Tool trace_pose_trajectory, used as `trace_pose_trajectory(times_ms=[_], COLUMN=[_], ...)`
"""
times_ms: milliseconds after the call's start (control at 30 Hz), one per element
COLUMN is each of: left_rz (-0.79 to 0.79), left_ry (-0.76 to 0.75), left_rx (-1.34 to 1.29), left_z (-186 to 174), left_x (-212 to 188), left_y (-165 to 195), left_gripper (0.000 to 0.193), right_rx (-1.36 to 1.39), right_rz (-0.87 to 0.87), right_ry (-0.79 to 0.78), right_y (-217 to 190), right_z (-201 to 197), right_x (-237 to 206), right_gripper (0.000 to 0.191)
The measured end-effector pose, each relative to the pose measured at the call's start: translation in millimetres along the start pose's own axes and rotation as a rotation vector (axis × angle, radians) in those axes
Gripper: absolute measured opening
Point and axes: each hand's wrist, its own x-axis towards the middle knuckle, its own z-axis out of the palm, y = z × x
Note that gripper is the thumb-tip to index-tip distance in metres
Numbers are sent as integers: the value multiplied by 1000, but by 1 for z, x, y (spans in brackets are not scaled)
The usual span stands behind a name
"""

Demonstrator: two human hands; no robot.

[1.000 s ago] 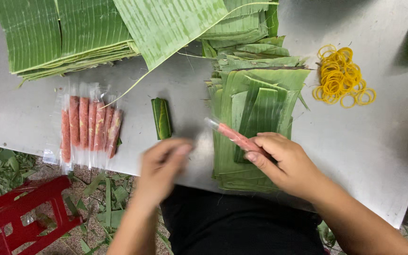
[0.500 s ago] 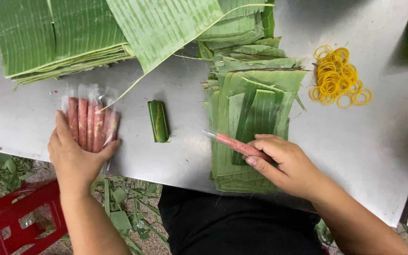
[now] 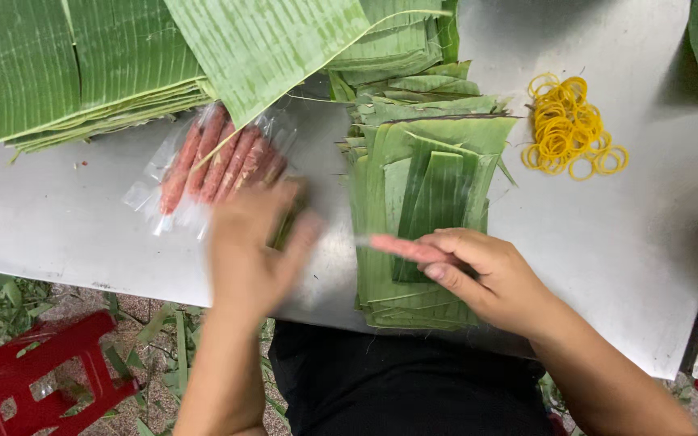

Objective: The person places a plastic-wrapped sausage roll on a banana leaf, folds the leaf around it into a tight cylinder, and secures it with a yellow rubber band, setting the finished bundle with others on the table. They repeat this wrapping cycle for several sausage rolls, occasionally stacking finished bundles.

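The right hand (image 3: pixel 490 278) has its grip closed on a pink sausage stick (image 3: pixel 405 249), which lies across the stack of cut banana-leaf strips (image 3: pixel 426 161) and points toward nine o'clock. The left hand (image 3: pixel 252 246) is blurred over the grey worktop (image 3: pixel 58 218); whether its grip grasps anything cannot be told. At its eleven o'clock lies a clear bag of sausages (image 3: pixel 212 161). Yellow rubber bands (image 3: pixel 571 129) are heaped at two o'clock of the strips.

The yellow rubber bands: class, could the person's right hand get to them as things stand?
Probably yes. The rubber bands lie in the open on the metal table, up and to the right of the right hand, with bare tabletop between. But that hand already holds a pink sausage stick.
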Motion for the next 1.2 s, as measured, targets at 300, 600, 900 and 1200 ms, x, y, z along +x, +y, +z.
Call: trace_pose_trajectory(times_ms=[300,600,900,1200], left_rz=[-602,222,542,452], left_ry=[-282,48,-130,-231], left_rx=[-1116,-27,-174,-242], left_z=[71,76,60,71], left_x=[-24,-18,-4,27], left_y=[27,52,55,49], left_gripper=[22,18,38,22], right_rx=[49,-517,-656,-750], right_rz=[295,173,-323,-284], right_ry=[61,344,70,99], right_y=[19,12,-6,11], right_z=[-18,-3,-30,-26], right_x=[-24,-25,-15,0], right_gripper=[23,14,42,29])
